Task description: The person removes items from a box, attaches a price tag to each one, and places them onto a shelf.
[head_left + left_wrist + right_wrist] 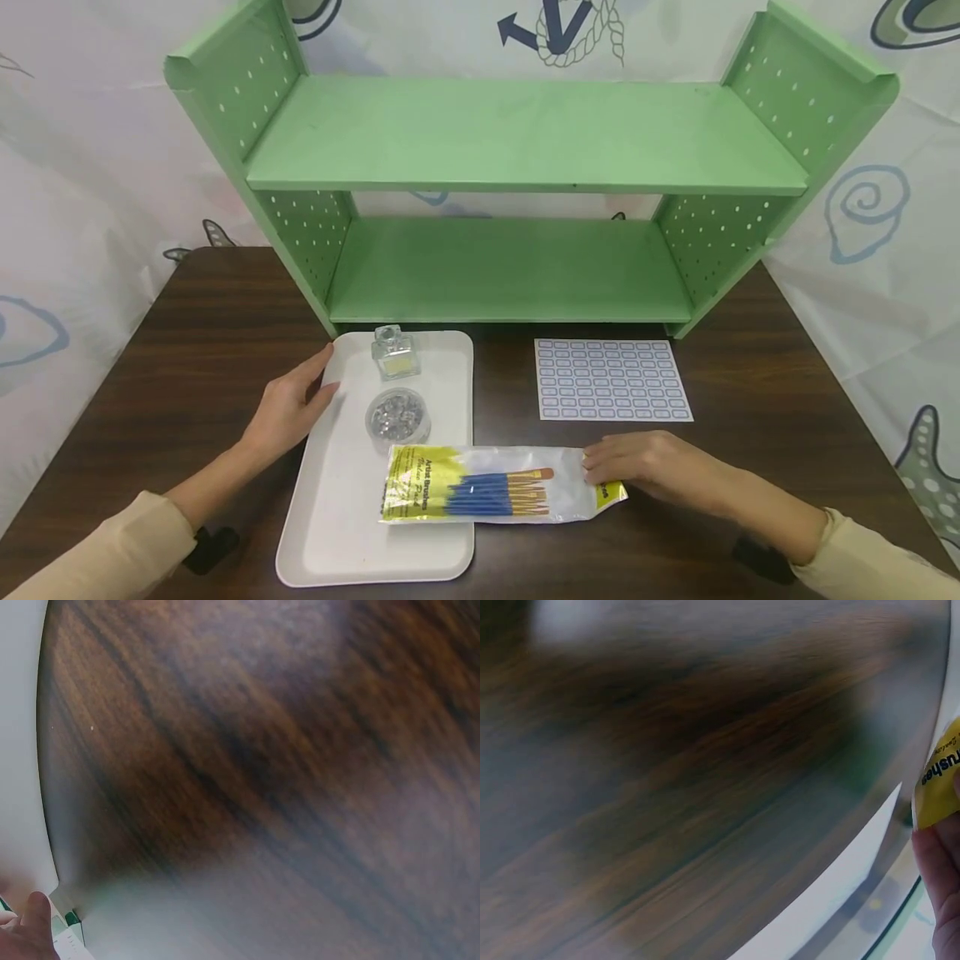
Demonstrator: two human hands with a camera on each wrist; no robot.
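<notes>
My right hand (656,467) grips the right end of a clear and yellow packet of artist brushes (491,483). The blue-handled brushes inside show through the plastic. The packet's left part lies over a white tray (375,554), while its right part reaches past the tray's edge. In the right wrist view the fingers hold the yellow end of the packet (937,784). My left hand (288,408) rests at the tray's upper left edge, fingers fairly straight and the thumb touching the rim. On the tray stand a small glass bottle (395,354) and a round clear container (397,417) with silvery pieces.
A green two-level shelf (517,137) stands at the back of the dark wooden table (187,358). In front of its right half lies a sheet of blue-bordered labels (611,379). A patterned cloth (82,167) hangs behind and beside the table.
</notes>
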